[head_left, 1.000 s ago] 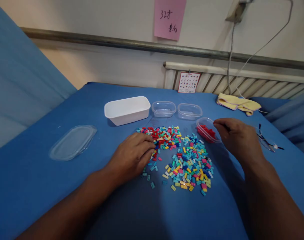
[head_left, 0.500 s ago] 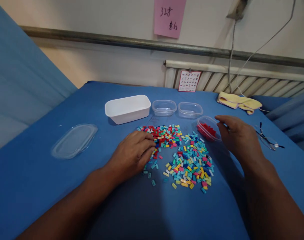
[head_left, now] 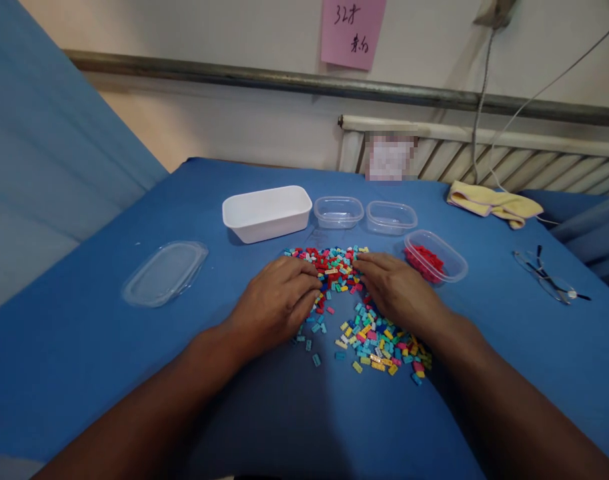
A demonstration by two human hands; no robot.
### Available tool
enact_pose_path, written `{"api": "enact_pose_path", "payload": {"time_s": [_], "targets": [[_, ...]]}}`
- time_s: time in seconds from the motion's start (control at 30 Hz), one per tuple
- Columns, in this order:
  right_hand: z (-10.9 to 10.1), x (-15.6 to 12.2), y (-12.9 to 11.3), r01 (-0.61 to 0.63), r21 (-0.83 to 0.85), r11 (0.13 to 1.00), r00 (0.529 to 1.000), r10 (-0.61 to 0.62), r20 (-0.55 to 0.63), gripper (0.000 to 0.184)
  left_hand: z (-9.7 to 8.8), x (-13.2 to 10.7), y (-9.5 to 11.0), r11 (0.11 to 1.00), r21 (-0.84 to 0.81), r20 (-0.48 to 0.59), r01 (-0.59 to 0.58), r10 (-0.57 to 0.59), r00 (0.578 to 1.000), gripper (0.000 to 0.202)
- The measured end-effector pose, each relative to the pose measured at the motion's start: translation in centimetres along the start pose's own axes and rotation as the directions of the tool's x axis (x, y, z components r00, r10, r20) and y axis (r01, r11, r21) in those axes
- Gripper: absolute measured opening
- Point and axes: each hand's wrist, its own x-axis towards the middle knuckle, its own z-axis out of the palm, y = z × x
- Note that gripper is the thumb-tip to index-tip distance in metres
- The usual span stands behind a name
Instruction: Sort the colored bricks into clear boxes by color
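Many small toy building bricks (head_left: pixel 371 340) in mixed colours lie in a loose heap before me. At the heap's left side rests my left hand (head_left: pixel 279 297), its fingers curled together with the tips among the bricks; anything in them is hidden. My right hand (head_left: pixel 404 290) reaches over the heap from the right, fingers stretched out and tips touching bricks near its top. I see nothing held in it. Red bricks (head_left: pixel 425 261) fill part of a clear plastic tub (head_left: pixel 457 267) just beyond my right hand; this tub sits at an angle.
Behind the heap stand a white rectangular container (head_left: pixel 267 230) and two clear tubs (head_left: pixel 339 223). Clear lids (head_left: pixel 167 273) lie at left. Glasses (head_left: pixel 549 280) and a yellow cloth (head_left: pixel 494 202) lie at right on the blue tabletop (head_left: pixel 84 373). A radiator (head_left: pixel 444 157) runs along the wall.
My right hand has moved left from beside the tub of red bricks onto the brick heap. My left hand stays at the heap's left side. The view has shifted slightly.
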Motion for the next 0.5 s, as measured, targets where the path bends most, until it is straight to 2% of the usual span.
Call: {"api": "enact_pose_path", "payload": {"time_s": [0.17,0.27,0.37,0.5], "targets": [[-1.4,-1.4,0.5,0.078,0.09,0.993,0.997,-0.076,-0.024,0.021,-0.1,0.0,0.2,1.0,0.003,-0.02,0.002,-0.002,1.0,0.016],[-1.8,-2.0,0.8,0.055,0.093,0.994,0.992,-0.043,-0.122,0.018,0.0,0.0,0.3,1.0,0.0,-0.015,0.005,-0.005,1.0,0.015],[-1.1,-1.6,0.7,0.027,0.098,0.995,0.983,-0.008,-0.183,0.02,0.1,0.0,0.3,1.0,-0.005,0.007,0.006,-0.006,1.0,0.015],[0.2,-0.5,0.4,0.08,0.136,0.988,0.991,-0.064,-0.116,0.034,0.1,0.0,0.2,1.0,-0.002,0.011,0.004,-0.004,1.0,0.015]]}}
